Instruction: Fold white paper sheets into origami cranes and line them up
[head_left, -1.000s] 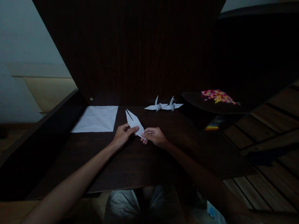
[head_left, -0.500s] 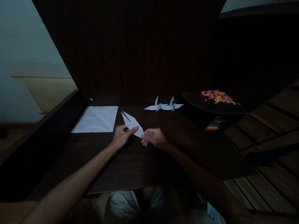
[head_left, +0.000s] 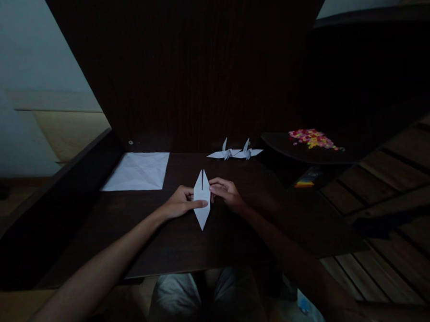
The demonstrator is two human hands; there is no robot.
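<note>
A white folded origami paper [head_left: 202,195], a long diamond with a slit running down from its far tip, is held above the dark table. My left hand [head_left: 181,202] grips it from the left, thumb lying across the front and the other fingers behind. At the right edge of the paper, my right hand [head_left: 227,194] pinches with thumb and forefinger. Beyond the hands, two finished white paper cranes [head_left: 227,153] stand side by side against the back panel. A flat, creased white paper sheet [head_left: 138,170] lies to the left.
On the right, a small rounded dark shelf [head_left: 298,155] bears a heap of pink, red and yellow bits [head_left: 313,138]. Below it sits something with coloured stripes [head_left: 305,180]. A raised dark side board [head_left: 50,210] bounds the table [head_left: 181,255] on the left.
The folded paper has turned from slanting to nearly upright, its slit end pointing away from me. My right hand has moved from its lower tip up to its right edge.
</note>
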